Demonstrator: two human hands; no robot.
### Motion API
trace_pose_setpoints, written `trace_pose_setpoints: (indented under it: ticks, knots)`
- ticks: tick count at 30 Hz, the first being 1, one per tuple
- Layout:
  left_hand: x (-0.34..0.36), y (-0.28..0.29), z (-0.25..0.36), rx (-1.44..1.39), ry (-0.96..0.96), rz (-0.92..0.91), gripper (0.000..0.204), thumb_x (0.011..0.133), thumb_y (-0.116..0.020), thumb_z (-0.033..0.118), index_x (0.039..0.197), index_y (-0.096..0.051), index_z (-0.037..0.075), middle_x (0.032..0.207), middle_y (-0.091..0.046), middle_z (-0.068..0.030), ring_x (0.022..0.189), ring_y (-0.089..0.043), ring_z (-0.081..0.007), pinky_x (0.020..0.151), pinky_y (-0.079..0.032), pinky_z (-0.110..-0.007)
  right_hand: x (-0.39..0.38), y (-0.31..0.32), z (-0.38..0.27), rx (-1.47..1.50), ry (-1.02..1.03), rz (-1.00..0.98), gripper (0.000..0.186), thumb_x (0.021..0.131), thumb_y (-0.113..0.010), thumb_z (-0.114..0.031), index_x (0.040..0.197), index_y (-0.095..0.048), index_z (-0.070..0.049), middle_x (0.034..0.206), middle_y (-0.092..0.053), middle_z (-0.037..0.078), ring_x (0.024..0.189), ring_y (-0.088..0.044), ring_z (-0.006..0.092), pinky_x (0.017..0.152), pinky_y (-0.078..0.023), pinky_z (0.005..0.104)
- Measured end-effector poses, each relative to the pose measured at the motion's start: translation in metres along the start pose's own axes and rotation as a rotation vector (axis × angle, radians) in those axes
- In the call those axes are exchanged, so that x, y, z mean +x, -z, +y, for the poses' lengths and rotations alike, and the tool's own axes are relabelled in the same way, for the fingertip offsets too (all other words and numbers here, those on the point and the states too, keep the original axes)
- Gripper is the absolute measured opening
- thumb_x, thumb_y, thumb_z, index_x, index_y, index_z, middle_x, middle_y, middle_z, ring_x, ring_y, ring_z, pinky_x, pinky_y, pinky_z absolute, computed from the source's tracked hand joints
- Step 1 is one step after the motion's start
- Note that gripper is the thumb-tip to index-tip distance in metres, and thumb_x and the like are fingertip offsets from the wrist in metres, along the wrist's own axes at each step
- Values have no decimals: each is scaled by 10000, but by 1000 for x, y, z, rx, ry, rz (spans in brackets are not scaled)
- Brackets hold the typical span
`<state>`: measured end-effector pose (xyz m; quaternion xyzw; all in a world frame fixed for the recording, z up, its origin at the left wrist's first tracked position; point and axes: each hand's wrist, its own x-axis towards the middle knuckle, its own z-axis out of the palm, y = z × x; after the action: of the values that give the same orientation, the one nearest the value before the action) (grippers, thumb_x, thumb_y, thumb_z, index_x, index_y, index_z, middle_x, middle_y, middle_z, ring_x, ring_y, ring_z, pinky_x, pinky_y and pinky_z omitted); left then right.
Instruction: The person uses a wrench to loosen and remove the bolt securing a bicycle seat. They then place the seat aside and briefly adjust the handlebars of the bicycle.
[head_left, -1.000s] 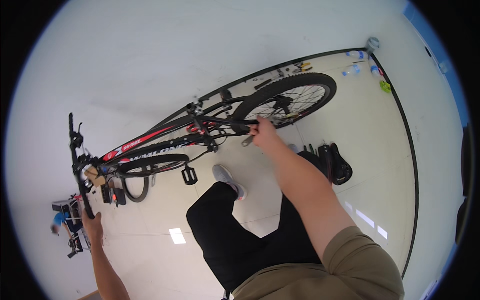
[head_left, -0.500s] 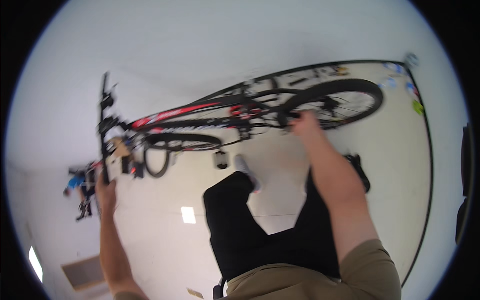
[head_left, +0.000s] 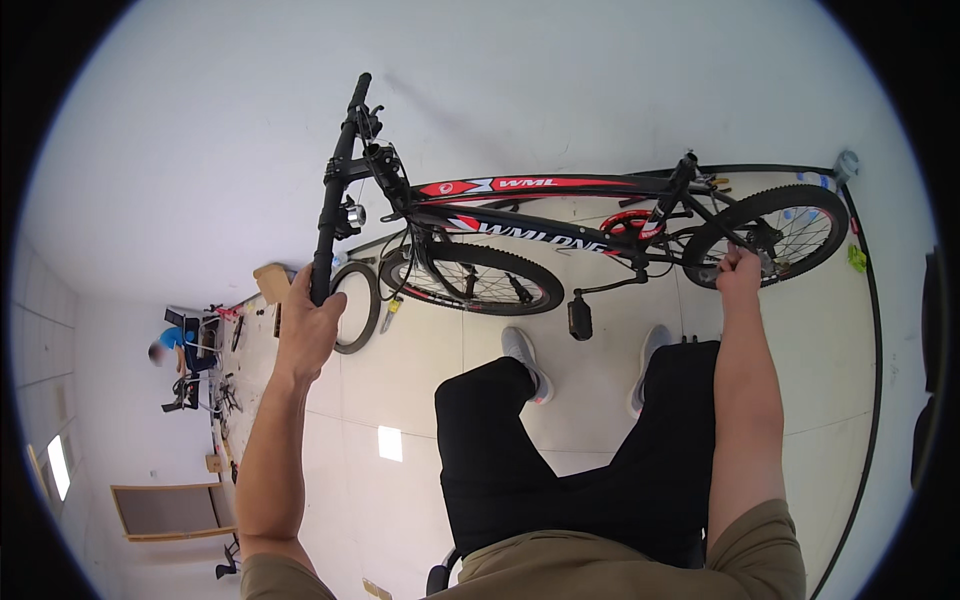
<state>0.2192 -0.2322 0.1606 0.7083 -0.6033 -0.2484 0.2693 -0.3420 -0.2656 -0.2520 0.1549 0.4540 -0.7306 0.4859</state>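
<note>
A black bicycle with red and white markings stretches across the view in front of me, its frame running left to right. My left hand is wrapped round the near grip of the handlebar. Beside the rear wheel, my right hand is closed on what looks like the rear frame stay, near the hub; its fingertips are partly hidden. The front wheel rests beneath the frame at left. A pedal hangs near my feet, and a silver bell sits on the handlebar.
A loose tyre and a yellow-handled tool lie beyond my left hand, near a cardboard box. A white wall with a dark skirting strip rises behind the bicycle. Far left, a person in blue sits among chairs and parts.
In the picture, the bicycle has shifted right and the handlebar has come up and rightward with my left hand. My right hand has also moved right, still at the rear end.
</note>
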Motion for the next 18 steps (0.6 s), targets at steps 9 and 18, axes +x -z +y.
trace_pose_setpoints:
  ticks: [9,18]
  knots:
    - [15,2,-1,-90,66,6,421,783,-612,73,1184,-590,-55,682,-486,4,533,-434,-79,462,-347,-275,-130,24,31,111,18,-76,104,960,-461,-82,961,-562,-58,869,-661,42,527,-352,102,465,-281,278]
    - [7,3,-1,-33,51,43,292,742,-652,111,979,-609,-54,696,-555,-66,604,-518,-152,537,-423,-335,-222,9,120,-143,-299,-402,53,891,-581,-92,933,-608,-109,739,-575,-9,487,-385,88,438,-293,259]
